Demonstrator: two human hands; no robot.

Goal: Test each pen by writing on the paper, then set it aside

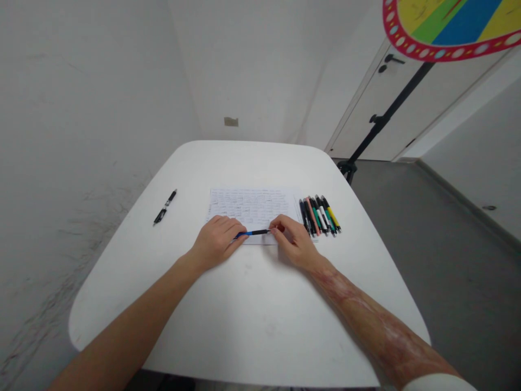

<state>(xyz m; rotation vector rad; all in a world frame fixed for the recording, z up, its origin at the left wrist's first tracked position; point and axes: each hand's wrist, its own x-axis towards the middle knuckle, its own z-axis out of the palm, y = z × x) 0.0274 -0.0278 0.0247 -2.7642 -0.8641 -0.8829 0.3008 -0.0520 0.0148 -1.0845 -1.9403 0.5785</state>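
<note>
Between my two hands a blue and black pen (259, 232) lies level above the near edge of a handwritten sheet of paper (248, 202). My left hand (218, 239) is closed round the pen's blue end, its thumb along the near side. With thumb and fingertips, my right hand (293, 240) pinches the other end, by the tip. Just right of the paper, several pens (319, 215) in black, pink, green, white and yellow lie side by side. Off to the left, a single black and white pen (165, 208) rests alone on the table.
The white table (252, 315) has rounded corners and stands close to the walls. Beyond its right side, a black stand (380, 124) holds a colourful wheel (451, 27). A white door (407, 98) is behind the stand. Grey floor (439, 228) shows at right.
</note>
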